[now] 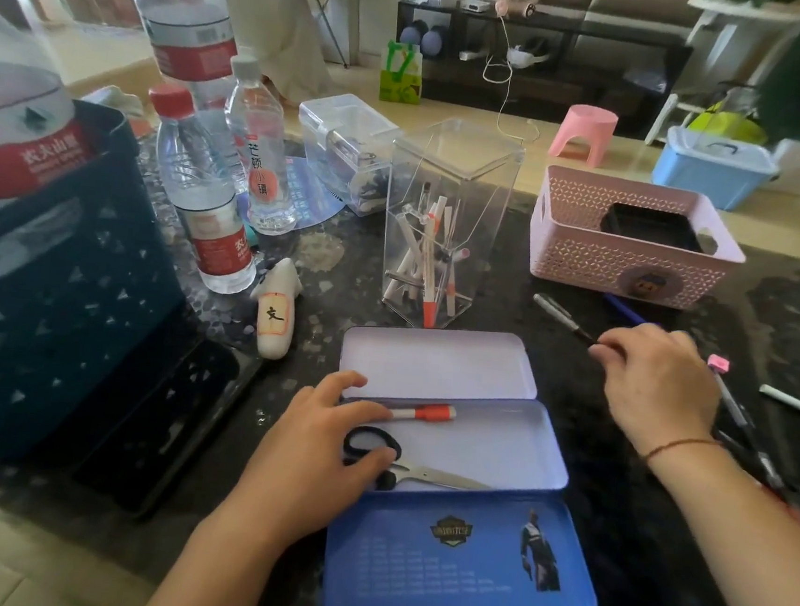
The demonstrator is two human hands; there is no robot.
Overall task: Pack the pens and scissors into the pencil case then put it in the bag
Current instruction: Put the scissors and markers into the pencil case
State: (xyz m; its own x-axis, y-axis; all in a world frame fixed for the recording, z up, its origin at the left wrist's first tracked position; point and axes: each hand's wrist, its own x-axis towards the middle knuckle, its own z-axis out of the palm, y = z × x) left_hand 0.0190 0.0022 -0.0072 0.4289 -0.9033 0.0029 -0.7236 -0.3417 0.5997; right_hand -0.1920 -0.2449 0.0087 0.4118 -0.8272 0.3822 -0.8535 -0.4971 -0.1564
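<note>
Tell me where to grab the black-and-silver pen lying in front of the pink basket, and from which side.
Pinch the black-and-silver pen at its near black end, coming from above with thumb and fingers across the barrel. It lies flat on the table, so nothing fits beneath, and that end sits right at the right hand.

scissors (421, 471) handle partly under left hand (321, 437)

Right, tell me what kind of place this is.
Most likely a home living room, not an office: a sofa stands behind a low black shelf unit, with a pink plastic stool on the floor and a dark stone-topped table in front.
</note>
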